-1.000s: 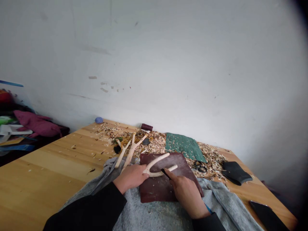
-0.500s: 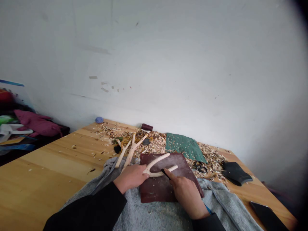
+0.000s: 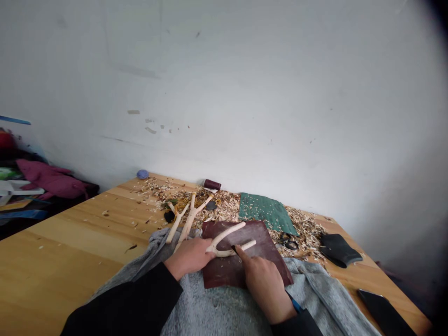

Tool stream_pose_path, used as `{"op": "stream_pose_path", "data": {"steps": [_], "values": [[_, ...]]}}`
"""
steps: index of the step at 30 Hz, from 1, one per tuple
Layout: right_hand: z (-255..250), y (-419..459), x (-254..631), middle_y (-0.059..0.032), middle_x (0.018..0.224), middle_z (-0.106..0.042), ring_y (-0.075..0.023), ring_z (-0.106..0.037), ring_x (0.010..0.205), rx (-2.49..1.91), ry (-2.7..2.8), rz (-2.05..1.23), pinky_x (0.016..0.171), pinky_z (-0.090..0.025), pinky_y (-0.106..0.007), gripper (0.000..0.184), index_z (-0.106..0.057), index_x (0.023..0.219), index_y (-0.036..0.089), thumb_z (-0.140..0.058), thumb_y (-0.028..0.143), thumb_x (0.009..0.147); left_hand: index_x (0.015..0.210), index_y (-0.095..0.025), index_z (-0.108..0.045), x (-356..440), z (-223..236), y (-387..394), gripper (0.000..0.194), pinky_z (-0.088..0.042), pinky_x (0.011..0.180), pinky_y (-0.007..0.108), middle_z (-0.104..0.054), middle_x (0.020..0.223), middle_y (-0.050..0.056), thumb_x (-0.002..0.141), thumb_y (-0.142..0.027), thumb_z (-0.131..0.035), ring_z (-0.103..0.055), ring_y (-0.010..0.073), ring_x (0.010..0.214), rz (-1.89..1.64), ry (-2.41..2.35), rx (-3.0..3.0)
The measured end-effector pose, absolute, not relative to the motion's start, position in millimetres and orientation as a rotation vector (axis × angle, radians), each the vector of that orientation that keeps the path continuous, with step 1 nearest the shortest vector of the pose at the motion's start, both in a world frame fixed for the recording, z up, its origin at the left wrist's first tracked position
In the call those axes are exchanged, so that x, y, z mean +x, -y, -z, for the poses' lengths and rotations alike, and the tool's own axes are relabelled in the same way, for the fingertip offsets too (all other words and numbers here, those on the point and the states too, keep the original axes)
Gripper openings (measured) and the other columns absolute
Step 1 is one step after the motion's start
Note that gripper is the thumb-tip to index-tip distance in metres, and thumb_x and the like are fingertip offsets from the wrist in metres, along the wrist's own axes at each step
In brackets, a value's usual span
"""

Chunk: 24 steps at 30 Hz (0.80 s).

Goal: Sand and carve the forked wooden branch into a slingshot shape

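My left hand [image 3: 192, 255] is closed around the base of a peeled, Y-shaped forked stick [image 3: 227, 232], its two prongs pointing right. Against the stick's nearer prong, my right hand [image 3: 265, 282] presses a small dark flat tool [image 3: 235, 249], index finger stretched along it. Most of that tool is hidden in the hand, so its kind is unclear. Beneath the fork lies a dark maroon sheet [image 3: 224, 275] dusted with pale powder, resting on a grey cloth [image 3: 217, 310]. Two more peeled forked sticks, a smaller one [image 3: 177, 224] and a larger one [image 3: 191, 218], lie beyond my left hand.
Wood shavings [image 3: 227, 205] cover the back of the wooden table [image 3: 70, 252]. A green sheet [image 3: 266, 212], a maroon thread spool [image 3: 212, 185] and black scissors [image 3: 290, 241] lie there. Rightward are a black flat piece [image 3: 339, 249] and a phone [image 3: 385, 311]. A wall [image 3: 245, 93] stands behind.
The dark tool and my right hand have shifted slightly left along the nearer prong, toward the fork's crotch. My left hand keeps its grip; the whole view has shifted a little.
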State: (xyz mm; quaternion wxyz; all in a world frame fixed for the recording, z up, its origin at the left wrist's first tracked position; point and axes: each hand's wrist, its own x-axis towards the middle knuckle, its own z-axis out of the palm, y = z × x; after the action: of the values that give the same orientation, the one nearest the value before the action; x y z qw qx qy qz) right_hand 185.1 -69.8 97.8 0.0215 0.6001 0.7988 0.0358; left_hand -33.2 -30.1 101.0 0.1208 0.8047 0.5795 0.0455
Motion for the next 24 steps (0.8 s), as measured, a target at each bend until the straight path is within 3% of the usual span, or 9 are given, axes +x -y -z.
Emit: {"op": "stream_pose_path", "data": {"steps": [10, 17, 24], "values": [[-100.7, 62.6, 178.9, -0.0105, 0.09, -0.074, -0.0224, -0.071, 0.082, 1.927, -2.484, -0.009, 0.066, -0.048, -0.026, 0.054, -0.048, 0.139, 0.032, -0.042, 0.011, 0.089, 0.101, -0.025, -0.064, -30.4, -104.5, 36.5, 0.024, -0.049, 0.075, 0.033, -0.072, 0.098, 0.007, 0.087, -0.04, -0.052, -0.068, 0.0279, 0.092, -0.131, -1.724, 2.383], [-103.0, 59.7, 172.1, -0.0118, 0.09, -0.074, -0.0243, -0.072, 0.081, 1.961, -2.457, 0.077, 0.066, -0.048, -0.029, 0.053, -0.049, 0.137, 0.031, -0.041, 0.011, 0.089, 0.11, -0.019, -0.061, -20.4, -109.3, 48.9, 0.029, -0.049, 0.076, 0.04, -0.072, 0.092, 0.013, 0.089, -0.037, -0.05, -0.068, 0.0324, 0.089, -0.088, -1.798, 2.426], [-98.9, 48.2, 188.9, -0.0062, 0.106, -0.073, -0.0215, -0.069, 0.094, 2.061, -2.56, 0.509, 0.079, -0.047, -0.027, 0.047, -0.054, 0.132, 0.037, -0.051, 0.022, 0.087, 0.111, -0.018, -0.06, -17.3, -112.9, 54.4, 0.029, -0.05, 0.073, 0.039, -0.072, 0.091, 0.014, 0.091, -0.035, -0.049, -0.068, 0.0313, 0.086, -0.079, -1.813, 2.423]]}}
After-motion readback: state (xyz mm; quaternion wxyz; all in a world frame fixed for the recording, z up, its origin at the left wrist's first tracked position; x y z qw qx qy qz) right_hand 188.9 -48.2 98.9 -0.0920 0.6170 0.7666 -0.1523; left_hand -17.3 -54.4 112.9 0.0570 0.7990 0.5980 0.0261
